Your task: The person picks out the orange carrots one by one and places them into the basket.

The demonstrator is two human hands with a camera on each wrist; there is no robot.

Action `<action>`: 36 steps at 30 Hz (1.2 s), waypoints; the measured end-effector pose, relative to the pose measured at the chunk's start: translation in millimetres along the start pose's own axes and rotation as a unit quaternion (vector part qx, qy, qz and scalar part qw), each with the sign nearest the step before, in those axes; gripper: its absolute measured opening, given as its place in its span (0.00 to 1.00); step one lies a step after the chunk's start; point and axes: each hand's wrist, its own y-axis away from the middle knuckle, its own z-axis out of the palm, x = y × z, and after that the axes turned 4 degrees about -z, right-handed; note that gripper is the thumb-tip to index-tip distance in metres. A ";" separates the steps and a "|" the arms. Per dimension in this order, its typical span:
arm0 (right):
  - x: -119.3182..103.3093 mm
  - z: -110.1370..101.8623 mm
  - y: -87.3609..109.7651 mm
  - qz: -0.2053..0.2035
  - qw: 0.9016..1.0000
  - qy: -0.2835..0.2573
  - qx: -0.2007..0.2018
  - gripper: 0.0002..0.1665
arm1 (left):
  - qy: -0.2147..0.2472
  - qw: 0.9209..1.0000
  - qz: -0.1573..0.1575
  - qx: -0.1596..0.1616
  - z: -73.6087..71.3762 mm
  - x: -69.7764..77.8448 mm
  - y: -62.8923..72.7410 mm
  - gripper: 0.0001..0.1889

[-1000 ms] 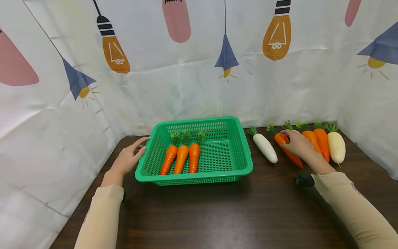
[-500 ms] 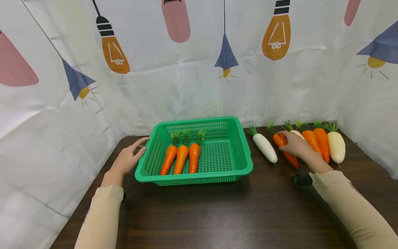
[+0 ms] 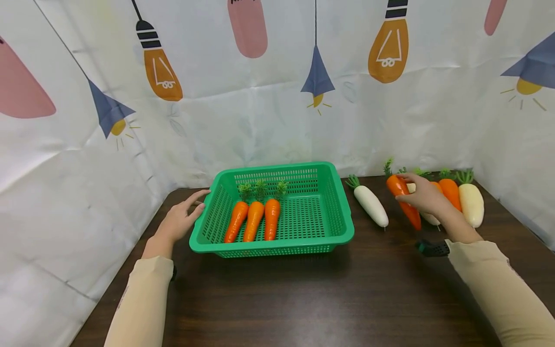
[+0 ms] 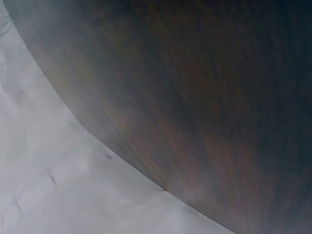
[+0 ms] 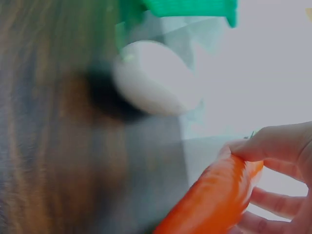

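My right hand (image 3: 425,194) pinches an orange carrot (image 3: 401,195) with a green leafy top, thumb on one side and fingers on the other. In the right wrist view the same carrot (image 5: 214,195) fills the lower part, with the thumb and fingers of the right hand (image 5: 287,165) around it. My left hand (image 3: 178,220) rests at the left rim of a green basket (image 3: 277,248), its fingers loosely bent and touching the edge. Inside the basket lie several things of one kind: orange carrots (image 3: 253,221), side by side at the left. The left wrist view shows no hand.
A white radish (image 3: 371,206) lies between the basket and my right hand. Behind that hand are another white radish (image 3: 429,218), partly hidden, more orange carrots (image 3: 451,193) and a cream radish (image 3: 471,205). A printed cloth (image 3: 260,125) hangs behind the dark table (image 3: 277,299).
My right hand has taken hold of the carrot and raised it off the table, uncovering more of the white radish behind. The left hand and basket have stayed put.
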 end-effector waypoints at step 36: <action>-100.7 -11.0 -9.2 -0.060 0.974 -0.219 -0.025 0.45 | -0.001 1.000 0.004 -0.005 -1.2 1.8 -0.7 0.28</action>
